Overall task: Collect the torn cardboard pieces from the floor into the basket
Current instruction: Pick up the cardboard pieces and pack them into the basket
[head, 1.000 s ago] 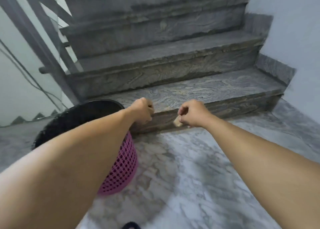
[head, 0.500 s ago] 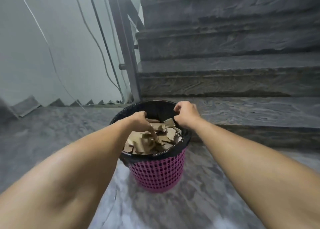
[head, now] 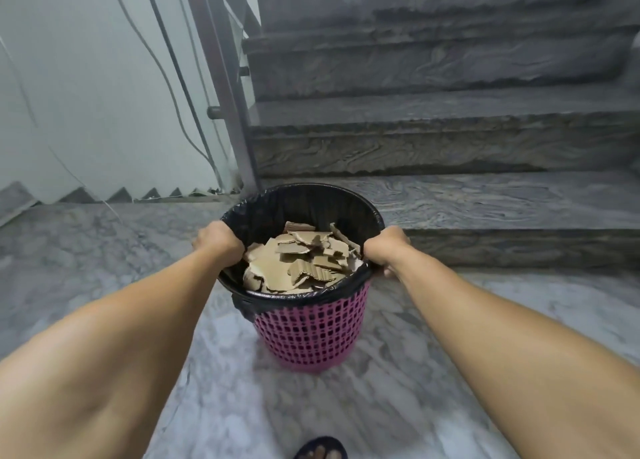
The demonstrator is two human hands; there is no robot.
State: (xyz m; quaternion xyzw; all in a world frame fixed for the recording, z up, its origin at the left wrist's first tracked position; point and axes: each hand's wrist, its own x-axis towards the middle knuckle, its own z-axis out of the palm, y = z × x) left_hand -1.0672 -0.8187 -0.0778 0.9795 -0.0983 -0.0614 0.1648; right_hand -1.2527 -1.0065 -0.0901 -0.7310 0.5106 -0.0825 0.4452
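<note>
Now both hands, left hand [head: 217, 242], right hand [head: 387, 247], gripping basket [head: 311, 334] rim, stair [head: 485, 198] just behind

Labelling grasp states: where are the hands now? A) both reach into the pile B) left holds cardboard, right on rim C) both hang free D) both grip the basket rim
D: the left hand and right hand each grip opposite sides of the black-lined rim of the pink plastic mesh basket, clear of the torn brown cardboard pieces inside.
</note>
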